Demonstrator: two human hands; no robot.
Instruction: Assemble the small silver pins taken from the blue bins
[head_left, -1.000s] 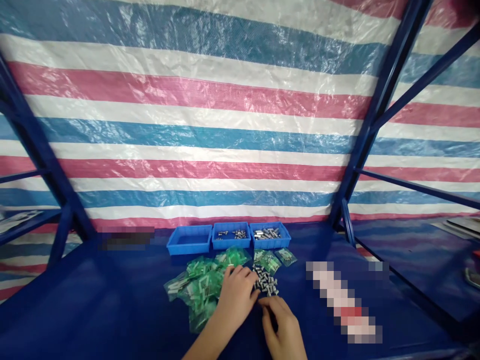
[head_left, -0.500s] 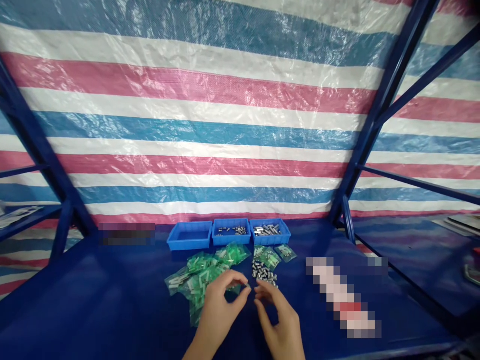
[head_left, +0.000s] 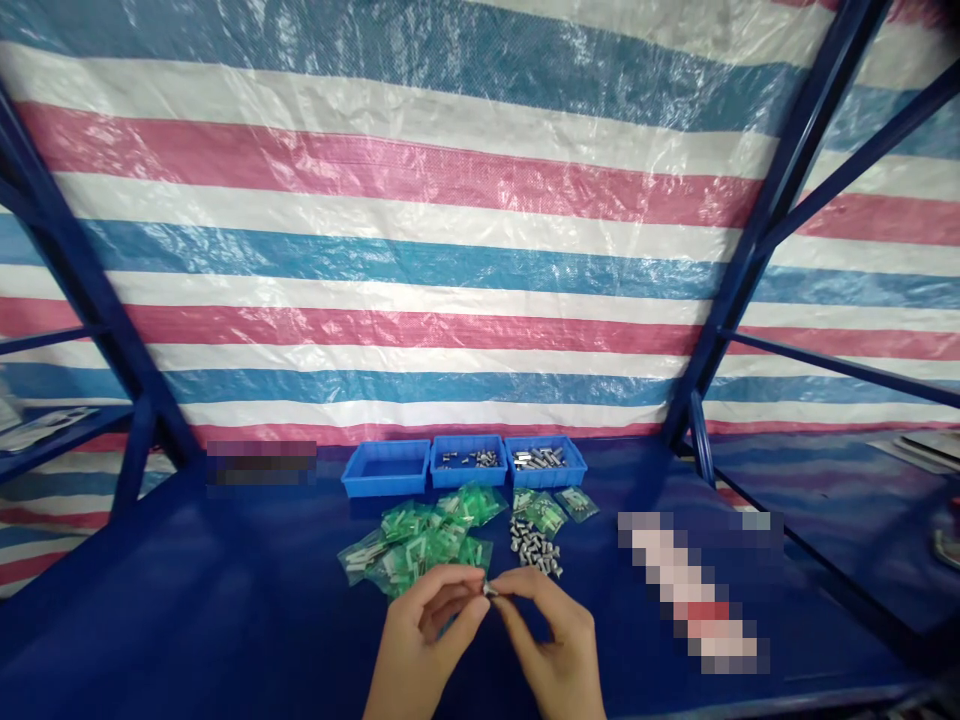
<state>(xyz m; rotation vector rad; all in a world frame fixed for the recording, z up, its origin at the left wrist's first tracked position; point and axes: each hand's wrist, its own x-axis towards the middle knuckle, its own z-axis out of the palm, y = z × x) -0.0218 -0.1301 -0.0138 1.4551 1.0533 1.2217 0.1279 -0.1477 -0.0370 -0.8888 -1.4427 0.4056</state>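
Observation:
My left hand [head_left: 426,632] and my right hand [head_left: 553,630] meet over the front of the table, both closed in a pinch. Between their fingertips is a small shiny metal screw [head_left: 489,589], partly covered by the fingers. Just beyond my right hand lies a loose pile of metal screws [head_left: 534,548]. Green-tinted plastic bags [head_left: 420,545] with pale and metal pieces inside are heaped behind my left hand, which hides the heap's near edge. A few smaller bags [head_left: 541,512] lie behind the screw pile.
Three blue bins stand in a row at the back: a left bin [head_left: 386,488] with nothing visible inside, a middle bin [head_left: 468,481] with some screws, and a right bin [head_left: 547,481] with metal cylinders. Blue frame posts [head_left: 739,290] flank the blue table [head_left: 225,600]. Blurred patches cover items at right and back left.
My hands were slightly apart; now their fingertips have come together at the screw. My left hand has shifted a little left and down. The view has moved slightly.

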